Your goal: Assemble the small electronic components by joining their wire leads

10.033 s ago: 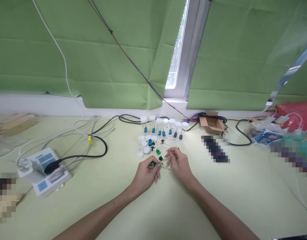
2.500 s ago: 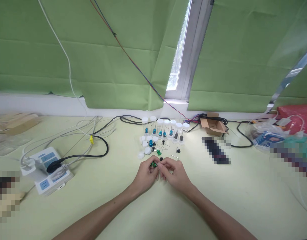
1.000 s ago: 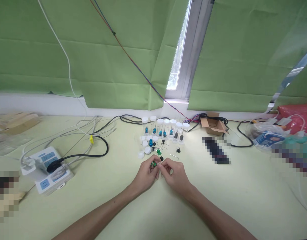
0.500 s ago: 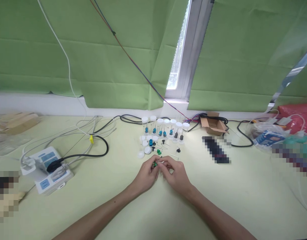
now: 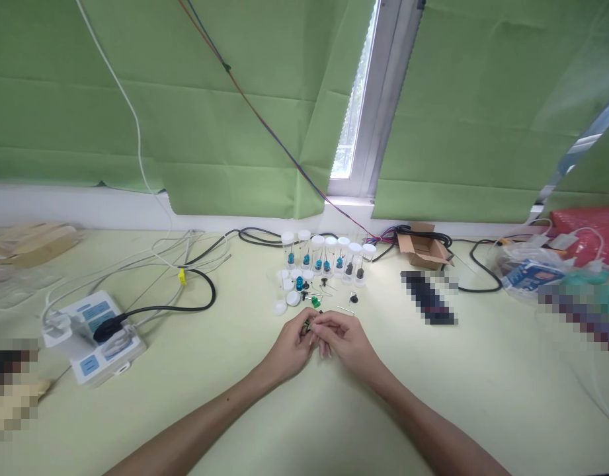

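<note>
My left hand [image 5: 293, 342] is closed around a small green metallic part [image 5: 307, 325], mostly covered by the fingers. My right hand [image 5: 344, 334] meets it with thumb and fingers pinched at the same part; whether something else sits in that pinch is hidden. Just beyond the fingertips lie another green part [image 5: 315, 301], a blue part [image 5: 299, 283] and a black part [image 5: 354, 298]. A thin L-shaped metal key [image 5: 346, 309] rests close to my right hand. Behind these stand several clear tubes [image 5: 326, 258] with white caps, holding blue or black pieces.
Loose white caps [image 5: 293, 298] lie left of the small parts. A power strip [image 5: 106, 337] with plugs and cables is at the left. An opened cardboard box [image 5: 423, 252] sits back right, a dark blurred object [image 5: 428, 297] before it, and a plastic bag [image 5: 529, 264] farther right.
My right hand has turned slightly and its fingers have closed in over the green part, with the lower fingers more extended. My left hand stays almost still.
</note>
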Demonstrator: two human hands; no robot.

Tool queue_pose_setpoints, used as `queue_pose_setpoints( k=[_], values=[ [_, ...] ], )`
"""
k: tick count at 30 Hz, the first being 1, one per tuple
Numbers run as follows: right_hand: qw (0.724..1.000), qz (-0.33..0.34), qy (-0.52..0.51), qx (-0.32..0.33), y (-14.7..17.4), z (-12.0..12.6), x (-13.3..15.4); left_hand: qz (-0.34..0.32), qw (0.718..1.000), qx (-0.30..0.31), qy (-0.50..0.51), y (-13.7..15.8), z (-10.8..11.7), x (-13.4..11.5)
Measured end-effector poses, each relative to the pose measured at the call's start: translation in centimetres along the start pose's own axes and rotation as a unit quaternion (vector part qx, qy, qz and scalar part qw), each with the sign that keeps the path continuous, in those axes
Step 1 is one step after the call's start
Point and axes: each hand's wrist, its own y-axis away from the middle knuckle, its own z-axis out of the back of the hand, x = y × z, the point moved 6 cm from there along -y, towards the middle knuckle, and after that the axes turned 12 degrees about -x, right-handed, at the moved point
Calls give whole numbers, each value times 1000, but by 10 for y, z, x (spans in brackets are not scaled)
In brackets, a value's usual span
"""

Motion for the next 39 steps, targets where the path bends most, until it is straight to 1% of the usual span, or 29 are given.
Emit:
queue_pose_setpoints(
  k=[5,10,20,30,33,39],
  values=[
    [1000,0,0,-5,0,0,1,-3,1000,1,1,1,0,-4],
    [999,10,29,-20,0,1,4,-16,999,4,-34,1,1,-6],
    [993,39,98,-59,1,4,9,-24,993,6,-112,2,3,0],
    [988,48,132,-71,2,7,7,-22,995,25,-95,3,-1,-8],
    [988,46,127,-71,1,7,6,-21,995,31,-91,3,-2,-8],
    [990,37,114,-69,0,7,5,-15,994,23,-104,3,0,-5]
  ],
)
